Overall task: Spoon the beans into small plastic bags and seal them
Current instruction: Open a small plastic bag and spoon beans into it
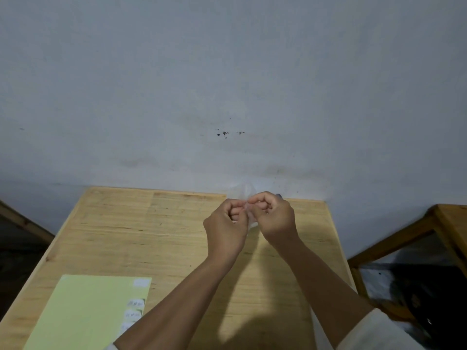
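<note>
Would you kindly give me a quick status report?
Both hands, left and right, pinching clear plastic bag above wooden table. No beans visible. Nothing obstructing.

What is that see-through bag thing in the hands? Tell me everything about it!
The small plastic bag is clear, thin and crinkly, so it is hard to see. It is held up above the wooden table, not resting on it. The left hand and right hand both pinch it between curled fingers. A bit pokes up above them. No beans show inside.
</note>
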Tool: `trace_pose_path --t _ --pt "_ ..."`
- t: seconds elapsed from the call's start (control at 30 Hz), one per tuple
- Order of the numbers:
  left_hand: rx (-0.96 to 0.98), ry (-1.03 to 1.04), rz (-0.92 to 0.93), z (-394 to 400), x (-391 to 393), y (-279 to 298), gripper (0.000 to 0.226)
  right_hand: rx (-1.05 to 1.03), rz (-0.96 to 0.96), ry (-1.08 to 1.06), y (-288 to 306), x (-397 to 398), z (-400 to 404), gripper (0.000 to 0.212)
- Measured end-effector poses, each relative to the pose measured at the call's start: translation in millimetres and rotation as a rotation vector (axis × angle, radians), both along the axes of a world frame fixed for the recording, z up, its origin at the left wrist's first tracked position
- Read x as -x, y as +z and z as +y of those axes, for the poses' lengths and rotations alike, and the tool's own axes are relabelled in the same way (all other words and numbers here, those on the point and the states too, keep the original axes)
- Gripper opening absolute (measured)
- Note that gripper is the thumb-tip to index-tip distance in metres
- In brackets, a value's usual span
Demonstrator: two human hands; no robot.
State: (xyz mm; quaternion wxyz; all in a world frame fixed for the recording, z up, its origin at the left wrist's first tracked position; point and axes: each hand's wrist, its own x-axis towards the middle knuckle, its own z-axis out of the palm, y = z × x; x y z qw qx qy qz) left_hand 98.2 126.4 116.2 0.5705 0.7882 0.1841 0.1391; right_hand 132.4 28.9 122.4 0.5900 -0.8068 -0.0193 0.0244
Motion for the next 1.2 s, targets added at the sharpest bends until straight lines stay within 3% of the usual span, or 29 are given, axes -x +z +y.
trace_pose_path --t 0.27,0.33,0.4,0.5,0.57,0.67,0.8,1.03,1.1,1.2 --pt "-0.103 0.17 -0.041 16.9 -13.6 -0.1 0.016 0.162 -0.145 -0.056 -11.2 -6.5 -4.0 0.018" --pt "-0.115 0.124 -0.061 21.2 -10.9 -2.7 0.018 0.164 -0.138 0.016 -7.7 -6.5 -2.6 0.017" --pt "-0.1 -0.073 -0.08 24.0 -5.2 -6.6 0.024 0.188 -0.122 0.091 -2.5 -7.5 -1.8 0.017" --pt "-0.086 -0.454 -0.046 37.0 3.1 -13.0 0.072 0.223 -0.089 0.149 0.8 -9.8 -4.8 0.019" --pt "-0.189 -0.582 0.001 45.9 2.9 -18.3 0.107 0.21 -0.048 0.174 1.6 -10.6 -8.1 0.022" --pt "-0.361 -0.663 0.0 48.2 -1.1 -25.3 0.129 0.215 -0.011 0.224 3.7 -9.5 -7.1 0.023" --pt "-0.403 -0.628 -0.088 43.3 -5.3 -32.4 0.131 0.233 -0.035 0.308 9.4 -3.6 0.9 0.027" --pt "-0.271 -0.418 -0.167 36.9 1.1 -38.0 0.104 0.466 -0.16 0.254 -3.7 -4.2 3.5 0.027" --pt "-0.268 -0.409 -0.159 36.8 3.3 -42.1 0.098 0.365 -0.138 0.269 -10.9 -3.6 1.5 0.024" --pt "-0.276 -0.371 -0.116 39.2 7.1 -53.2 0.097 0.023 0.07 0.273 -25.1 -8.3 -15.2 0.02"
